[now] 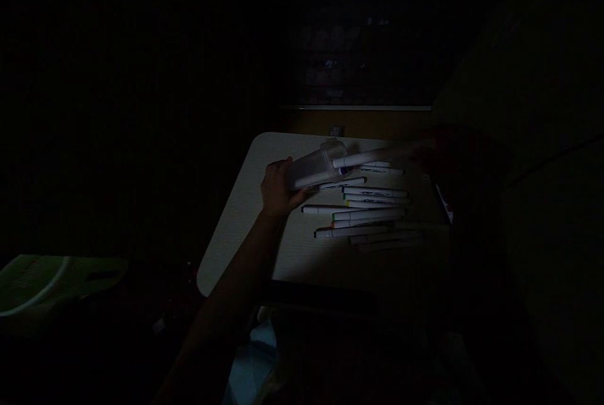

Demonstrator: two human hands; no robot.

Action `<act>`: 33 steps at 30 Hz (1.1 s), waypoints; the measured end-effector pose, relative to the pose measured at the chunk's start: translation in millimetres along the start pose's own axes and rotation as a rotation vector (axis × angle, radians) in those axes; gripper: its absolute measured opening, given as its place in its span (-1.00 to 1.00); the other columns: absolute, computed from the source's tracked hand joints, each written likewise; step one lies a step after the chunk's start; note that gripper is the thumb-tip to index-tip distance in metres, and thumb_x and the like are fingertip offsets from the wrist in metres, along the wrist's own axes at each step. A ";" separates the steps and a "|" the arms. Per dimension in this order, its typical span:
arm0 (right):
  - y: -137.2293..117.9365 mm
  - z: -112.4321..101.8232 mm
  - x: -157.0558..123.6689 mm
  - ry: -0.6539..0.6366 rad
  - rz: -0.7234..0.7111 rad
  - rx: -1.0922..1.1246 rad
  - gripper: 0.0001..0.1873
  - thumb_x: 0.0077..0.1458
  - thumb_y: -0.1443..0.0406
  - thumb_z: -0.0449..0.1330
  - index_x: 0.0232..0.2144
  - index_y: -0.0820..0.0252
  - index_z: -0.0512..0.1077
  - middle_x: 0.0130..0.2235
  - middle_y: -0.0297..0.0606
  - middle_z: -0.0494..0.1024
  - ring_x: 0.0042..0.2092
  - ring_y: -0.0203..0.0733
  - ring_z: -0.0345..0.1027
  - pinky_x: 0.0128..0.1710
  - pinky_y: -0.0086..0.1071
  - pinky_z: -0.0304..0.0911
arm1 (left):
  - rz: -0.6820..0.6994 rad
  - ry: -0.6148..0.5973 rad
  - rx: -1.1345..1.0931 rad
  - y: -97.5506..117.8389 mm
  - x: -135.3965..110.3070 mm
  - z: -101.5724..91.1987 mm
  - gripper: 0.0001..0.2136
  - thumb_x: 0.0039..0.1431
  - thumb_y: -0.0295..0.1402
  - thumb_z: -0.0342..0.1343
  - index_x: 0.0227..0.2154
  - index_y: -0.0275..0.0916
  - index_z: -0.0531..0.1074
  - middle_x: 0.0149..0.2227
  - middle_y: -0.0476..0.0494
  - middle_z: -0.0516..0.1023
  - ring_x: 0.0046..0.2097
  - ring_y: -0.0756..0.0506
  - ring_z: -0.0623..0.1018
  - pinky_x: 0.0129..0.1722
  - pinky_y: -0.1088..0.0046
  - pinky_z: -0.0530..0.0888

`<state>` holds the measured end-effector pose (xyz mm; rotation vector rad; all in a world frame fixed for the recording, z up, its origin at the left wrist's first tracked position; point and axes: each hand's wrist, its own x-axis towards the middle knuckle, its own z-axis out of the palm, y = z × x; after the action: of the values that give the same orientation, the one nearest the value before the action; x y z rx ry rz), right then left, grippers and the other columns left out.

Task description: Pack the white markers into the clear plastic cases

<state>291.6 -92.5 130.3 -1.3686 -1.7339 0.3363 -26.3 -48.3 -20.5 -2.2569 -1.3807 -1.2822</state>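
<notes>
My left hand (pixel 277 187) is wrapped round a clear plastic container (pixel 309 170), tilted on its side above the table with its mouth to the right. A marker with a dark purple end (pixel 345 171) shows at that mouth. A white marker (pixel 361 158) reaches across the opening, its far end smeared and fading into shadow. My right hand (pixel 427 148) is at that end, very dark and blurred, and seems to grip the marker. Several white markers with coloured ends (pixel 372 216) lie loosely side by side on the table below the container.
The small pale table (pixel 236 229) has rounded corners, and its right side sinks into shadow. Behind it runs a light horizontal edge (pixel 356 107). A green surface (pixel 42 285) shows at lower left, and light blue cloth (pixel 255 361) below the table. The surroundings are nearly black.
</notes>
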 end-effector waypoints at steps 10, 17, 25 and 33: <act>2.0 7.8 -2.9 -0.033 -0.126 0.022 -0.69 0.03 0.03 0.21 -0.27 0.07 0.52 -0.39 -0.31 0.52 -0.38 -0.25 0.41 -0.32 -0.31 0.39 | 0.011 0.005 0.031 -0.2 0.4 0.2 -0.25 0.03 0.19 -0.06 0.12 -0.32 0.22 -0.08 -0.34 0.40 -0.06 -0.27 0.42 -0.16 0.17 0.42; -7.9 9.4 -5.6 -0.066 -0.121 0.047 -0.74 0.07 0.13 0.19 -0.26 0.13 0.52 -0.38 -0.32 0.52 -0.35 -0.29 0.41 -0.30 -0.38 0.36 | 0.021 0.006 0.028 -2.8 -0.5 1.8 -0.25 0.01 0.20 -0.05 0.12 -0.29 0.20 -0.09 -0.32 0.40 -0.07 -0.26 0.42 -0.16 0.18 0.42; -4.9 22.4 -2.6 -0.323 -0.100 0.004 -0.73 0.04 0.17 0.20 -0.22 0.13 0.54 -0.37 -0.31 0.57 -0.36 -0.27 0.41 -0.32 -0.40 0.36 | -0.021 -0.039 0.004 0.0 0.6 -0.2 -0.22 -0.02 0.24 -0.05 0.10 -0.30 0.23 -0.08 -0.34 0.41 -0.06 -0.27 0.42 -0.13 0.16 0.41; -6.2 27.0 -5.8 -0.323 -0.077 -0.007 -0.71 0.09 0.17 0.16 -0.13 0.05 0.51 -0.27 -0.29 0.59 -0.26 -0.22 0.45 -0.29 -0.38 0.37 | 0.019 -0.030 0.023 -0.1 0.4 0.0 -0.23 0.02 0.22 -0.08 0.11 -0.30 0.22 -0.06 -0.35 0.42 -0.04 -0.26 0.42 -0.10 0.16 0.41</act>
<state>267.2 -91.9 116.2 -1.3016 -2.0463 0.5319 -26.3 -48.0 -20.2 -2.2774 -1.3739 -1.2250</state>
